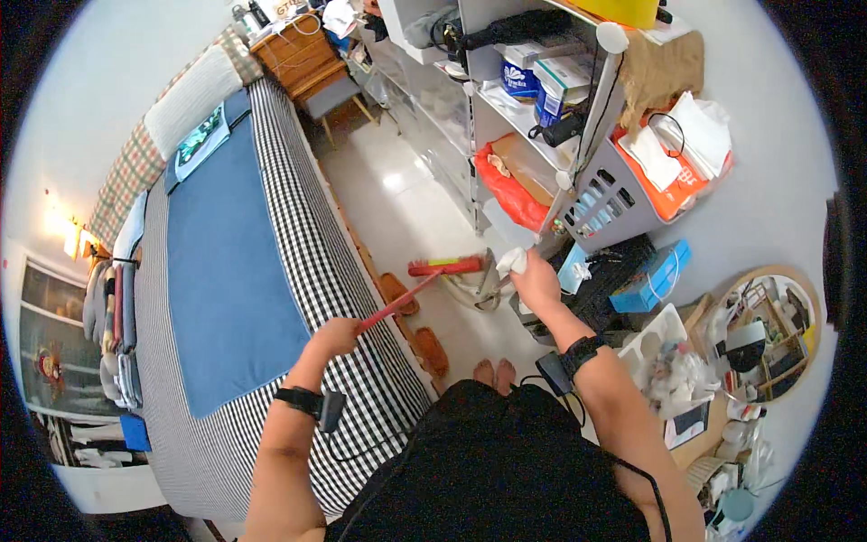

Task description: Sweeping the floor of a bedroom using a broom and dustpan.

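My left hand (334,340) is closed around the red handle of a broom (399,303), out over the side of the bed. The broom's red head with a yellow-green strip (443,265) is low over the tiled floor; contact with the tiles cannot be made out. In my right hand (540,283) is a crumpled white tissue (512,263), pinched at the fingertips. Just below that tissue, a pale curved metal frame (489,288) stands on the floor, partly hidden.
Brown slippers (431,352) lie beside the bed (237,291). A white shelf unit (474,122) holds boxes and a red bag. Near it are a grey basket (609,210), a blue box (651,276) and a round mirror (772,332). Far back stands a wooden cabinet (298,54).
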The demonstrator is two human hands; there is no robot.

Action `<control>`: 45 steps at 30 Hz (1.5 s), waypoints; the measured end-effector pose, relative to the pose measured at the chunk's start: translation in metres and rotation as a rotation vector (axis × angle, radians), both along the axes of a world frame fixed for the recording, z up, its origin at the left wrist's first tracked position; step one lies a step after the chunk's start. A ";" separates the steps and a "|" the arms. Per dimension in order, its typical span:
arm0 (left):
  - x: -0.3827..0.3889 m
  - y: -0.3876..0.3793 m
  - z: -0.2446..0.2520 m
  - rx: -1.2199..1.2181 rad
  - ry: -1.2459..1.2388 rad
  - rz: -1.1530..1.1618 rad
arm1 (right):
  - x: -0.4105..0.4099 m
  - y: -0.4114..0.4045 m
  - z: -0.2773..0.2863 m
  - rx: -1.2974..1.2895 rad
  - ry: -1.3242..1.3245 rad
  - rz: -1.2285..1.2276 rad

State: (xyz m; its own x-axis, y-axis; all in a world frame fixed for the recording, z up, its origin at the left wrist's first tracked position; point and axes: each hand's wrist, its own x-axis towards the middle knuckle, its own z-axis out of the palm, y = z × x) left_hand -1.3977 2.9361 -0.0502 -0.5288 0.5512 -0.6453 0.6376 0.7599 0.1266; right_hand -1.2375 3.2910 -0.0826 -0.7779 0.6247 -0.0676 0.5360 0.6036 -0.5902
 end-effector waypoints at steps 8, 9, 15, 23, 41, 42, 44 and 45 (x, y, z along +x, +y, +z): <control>-0.028 -0.011 -0.006 0.157 -0.043 0.196 | 0.021 -0.024 0.026 -0.033 -0.052 -0.089; -0.028 -0.008 -0.006 0.158 -0.043 0.223 | 0.025 -0.025 0.027 -0.031 -0.007 -0.101; -0.055 -0.048 0.008 0.297 -0.378 0.617 | 0.041 -0.026 0.026 0.003 -0.028 -0.126; -0.070 -0.053 0.040 0.458 -0.401 0.761 | 0.051 -0.028 0.015 0.025 -0.069 -0.094; 0.005 0.070 -0.157 0.122 0.055 0.042 | 0.104 -0.038 0.013 0.027 -0.215 0.025; 0.014 0.071 -0.148 0.119 0.061 0.037 | 0.106 -0.037 0.012 0.050 -0.172 0.056; 0.032 0.069 -0.138 0.039 0.014 -0.015 | 0.108 -0.034 0.014 0.046 -0.168 0.056; 0.041 0.061 -0.139 0.035 0.027 -0.008 | 0.107 -0.034 0.015 0.045 -0.165 0.067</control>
